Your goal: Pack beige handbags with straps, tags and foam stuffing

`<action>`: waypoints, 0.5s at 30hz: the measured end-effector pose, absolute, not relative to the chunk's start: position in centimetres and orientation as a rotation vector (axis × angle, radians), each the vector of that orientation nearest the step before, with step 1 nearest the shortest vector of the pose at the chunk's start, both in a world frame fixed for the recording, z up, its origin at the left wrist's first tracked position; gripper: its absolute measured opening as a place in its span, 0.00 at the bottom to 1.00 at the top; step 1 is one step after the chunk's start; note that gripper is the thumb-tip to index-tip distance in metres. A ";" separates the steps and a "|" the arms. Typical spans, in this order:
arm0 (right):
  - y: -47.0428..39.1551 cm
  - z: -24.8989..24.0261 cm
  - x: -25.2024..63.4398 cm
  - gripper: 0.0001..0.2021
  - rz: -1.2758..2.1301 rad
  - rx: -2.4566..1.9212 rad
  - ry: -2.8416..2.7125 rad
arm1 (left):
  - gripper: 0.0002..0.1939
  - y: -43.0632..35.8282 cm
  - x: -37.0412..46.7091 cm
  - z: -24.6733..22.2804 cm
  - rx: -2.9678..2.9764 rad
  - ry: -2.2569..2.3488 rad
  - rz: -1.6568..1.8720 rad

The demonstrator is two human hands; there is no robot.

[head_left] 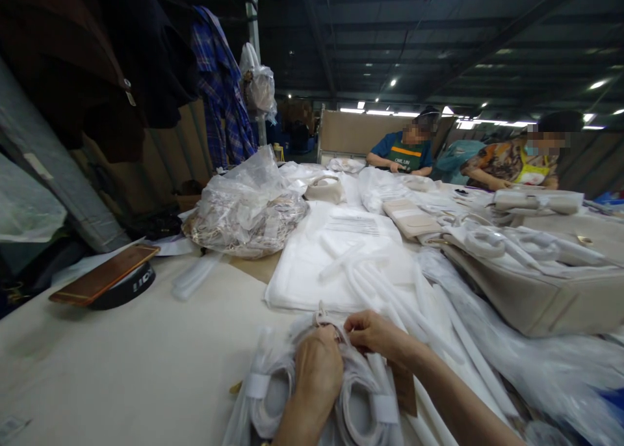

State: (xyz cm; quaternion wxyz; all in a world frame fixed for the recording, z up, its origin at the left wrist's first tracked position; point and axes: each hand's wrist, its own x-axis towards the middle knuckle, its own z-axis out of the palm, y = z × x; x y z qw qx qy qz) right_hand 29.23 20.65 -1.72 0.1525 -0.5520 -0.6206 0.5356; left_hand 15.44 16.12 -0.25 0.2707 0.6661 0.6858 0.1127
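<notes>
Directly in front of me at the table's near edge is a pale handbag with its straps [358, 404] coiled into loops and wrapped in thin clear film. White bands [385, 409] hold the coils. My left hand [319, 368] is closed over the strap at the top middle, beside a small metal buckle [320, 314]; its fingertips are partly hidden. My right hand [373, 332] reaches in from the right, thumb and fingers pinched together at the strap's wrapping. What exactly lies in that pinch is too small to make out. A brown tag [403, 387] hangs below my right wrist.
White sheets [297, 270] and foam tubes [375, 283] lie ahead. A plastic bag of hardware [248, 218] stands at back left, a phone [104, 274] on a black roll nearer. Beige bags [546, 296] crowd the right. Two people [407, 150] work across the table.
</notes>
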 end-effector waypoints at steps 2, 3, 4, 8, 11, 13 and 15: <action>20.5 -1.4 29.0 0.04 1.588 -1.532 -1.783 | 0.16 16.0 15.4 -0.2 1.771 1.840 0.358; 20.4 -1.3 28.9 0.04 1.606 -1.509 -1.780 | 0.16 16.0 15.3 -0.2 1.760 1.836 0.381; 20.4 -1.2 28.8 0.04 1.618 -1.491 -1.777 | 0.16 16.0 15.4 -0.3 1.749 1.832 0.401; 20.2 -1.3 29.0 0.06 1.616 -1.473 -1.799 | 0.15 15.9 15.5 -0.7 1.705 1.816 0.460; 20.4 -1.5 29.3 0.05 1.552 -1.497 -1.874 | 0.15 15.8 15.6 -1.0 1.688 1.792 0.505; 20.5 -1.4 29.5 0.05 1.484 -1.529 -1.945 | 0.14 15.5 15.6 -1.2 1.670 1.759 0.552; 20.5 -1.0 29.7 0.05 1.400 -1.560 -2.024 | 0.13 15.3 15.5 -1.4 1.627 1.725 0.627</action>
